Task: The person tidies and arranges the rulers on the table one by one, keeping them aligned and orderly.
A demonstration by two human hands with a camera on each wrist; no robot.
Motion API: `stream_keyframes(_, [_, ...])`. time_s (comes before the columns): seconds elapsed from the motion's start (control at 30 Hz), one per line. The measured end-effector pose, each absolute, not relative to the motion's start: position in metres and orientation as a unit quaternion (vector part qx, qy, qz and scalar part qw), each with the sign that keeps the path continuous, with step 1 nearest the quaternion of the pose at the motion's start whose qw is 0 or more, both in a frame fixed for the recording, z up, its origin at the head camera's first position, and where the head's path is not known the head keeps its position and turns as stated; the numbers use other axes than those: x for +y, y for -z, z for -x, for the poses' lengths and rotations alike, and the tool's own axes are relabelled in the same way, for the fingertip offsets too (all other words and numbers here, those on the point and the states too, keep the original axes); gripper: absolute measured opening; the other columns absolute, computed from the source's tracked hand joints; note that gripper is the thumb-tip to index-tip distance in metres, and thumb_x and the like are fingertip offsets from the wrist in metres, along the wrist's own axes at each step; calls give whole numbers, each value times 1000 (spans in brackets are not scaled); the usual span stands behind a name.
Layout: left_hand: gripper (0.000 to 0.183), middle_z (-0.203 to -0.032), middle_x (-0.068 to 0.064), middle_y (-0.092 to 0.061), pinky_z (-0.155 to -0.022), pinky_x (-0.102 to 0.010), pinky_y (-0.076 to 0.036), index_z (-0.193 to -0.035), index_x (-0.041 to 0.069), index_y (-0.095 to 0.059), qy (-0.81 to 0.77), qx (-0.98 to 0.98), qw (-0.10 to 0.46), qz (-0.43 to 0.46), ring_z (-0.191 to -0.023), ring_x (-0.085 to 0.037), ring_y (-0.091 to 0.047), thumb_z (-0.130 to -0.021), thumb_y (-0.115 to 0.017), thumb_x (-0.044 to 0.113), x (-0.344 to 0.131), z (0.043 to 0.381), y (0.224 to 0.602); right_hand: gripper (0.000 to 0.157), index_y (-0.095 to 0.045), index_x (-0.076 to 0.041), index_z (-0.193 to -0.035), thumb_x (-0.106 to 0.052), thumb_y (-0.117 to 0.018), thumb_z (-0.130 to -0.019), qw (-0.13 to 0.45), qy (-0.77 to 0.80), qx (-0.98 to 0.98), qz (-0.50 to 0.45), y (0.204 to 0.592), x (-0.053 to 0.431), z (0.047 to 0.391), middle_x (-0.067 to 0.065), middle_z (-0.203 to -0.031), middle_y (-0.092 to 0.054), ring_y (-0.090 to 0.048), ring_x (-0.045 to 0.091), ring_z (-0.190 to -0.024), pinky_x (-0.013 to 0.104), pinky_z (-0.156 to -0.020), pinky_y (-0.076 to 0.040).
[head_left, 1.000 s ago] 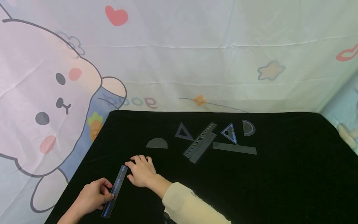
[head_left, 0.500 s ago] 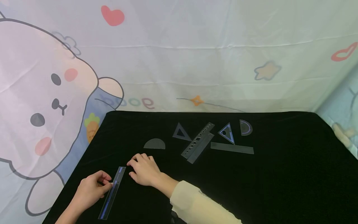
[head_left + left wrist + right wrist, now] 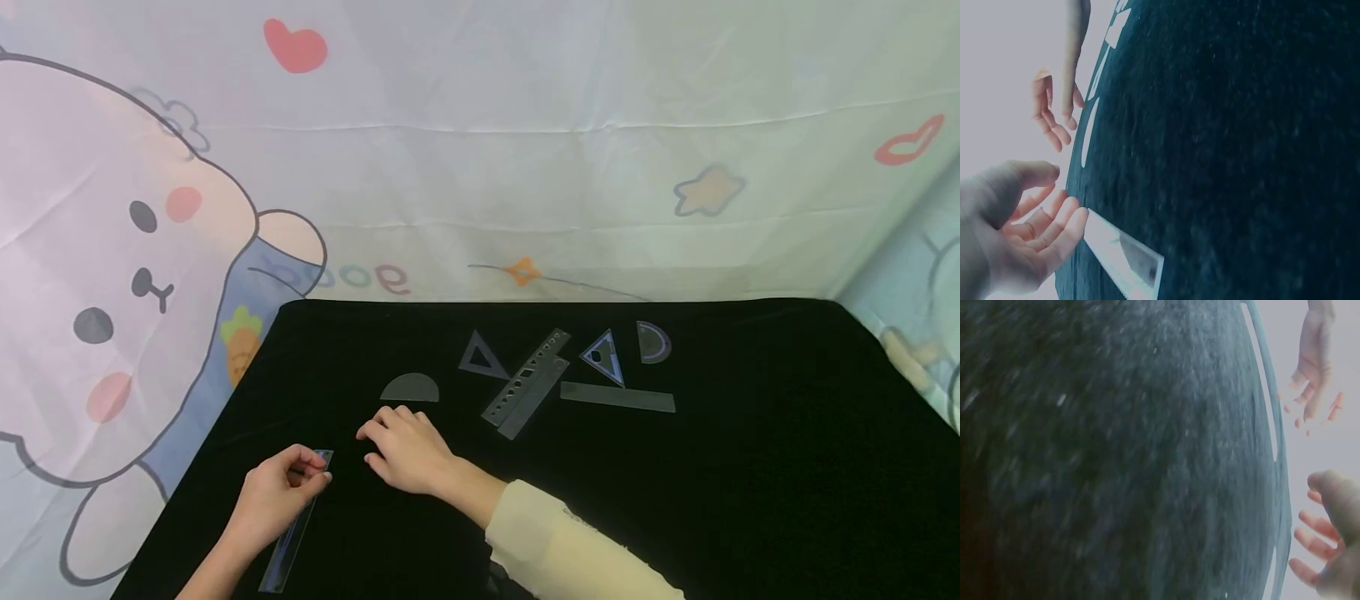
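On the black cloth at the lower left of the head view lies a clear ruler with a blue stripe, slanting away. My left hand is over its far part, hiding some of it. In the left wrist view, thumb and loosely bent fingers stand apart with nothing between them, near the ruler's end; I cannot tell whether they touch it. My right hand, fingers relaxed, holds nothing and is to the right of the ruler. Just beyond it lies a clear half-round protractor.
Farther right lie a set square, a stencil ruler beside another clear ruler, a blue-edged triangle, a small protractor and a plain ruler. A printed curtain hangs behind the table.
My left hand has let go of the ruler's middle and moved up toward its far end. My right hand has drawn back to the right, away from the ruler. The view has shifted slightly.
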State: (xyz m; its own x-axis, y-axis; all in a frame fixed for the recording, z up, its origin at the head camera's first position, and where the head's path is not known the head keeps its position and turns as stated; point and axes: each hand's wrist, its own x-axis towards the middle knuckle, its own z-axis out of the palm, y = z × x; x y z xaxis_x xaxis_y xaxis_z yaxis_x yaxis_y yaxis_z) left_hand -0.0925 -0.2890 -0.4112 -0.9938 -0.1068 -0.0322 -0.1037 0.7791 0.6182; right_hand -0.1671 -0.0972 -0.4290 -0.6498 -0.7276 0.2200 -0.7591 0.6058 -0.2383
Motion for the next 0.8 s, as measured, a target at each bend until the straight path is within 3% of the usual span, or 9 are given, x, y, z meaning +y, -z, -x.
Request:
stream_keyframes(0.53, [16, -97, -5, -63, -63, -24, -49, -100, 9, -61, 397, -916, -16, -49, -80, -13, -62, -86, -63, 16, -256, 110, 415, 26, -59, -23, -115, -33, -54, -91, 85, -162, -884, -430, 426, -68, 173, -4, -111, -56, -52, 12, -100, 23, -78, -46])
stream_keyframes(0.8, [21, -109, -6, -59, -72, -30, -52, -108, 12, -60, 445, -893, -38, -55, -95, -19, -61, -87, -61, 18, -242, 119, 417, 27, -58, -21, -117, -31, -55, -91, 85, -166, -887, -422, 430, -45, 186, -2, -113, -55, -53, 12, -100, 24, -80, -47])
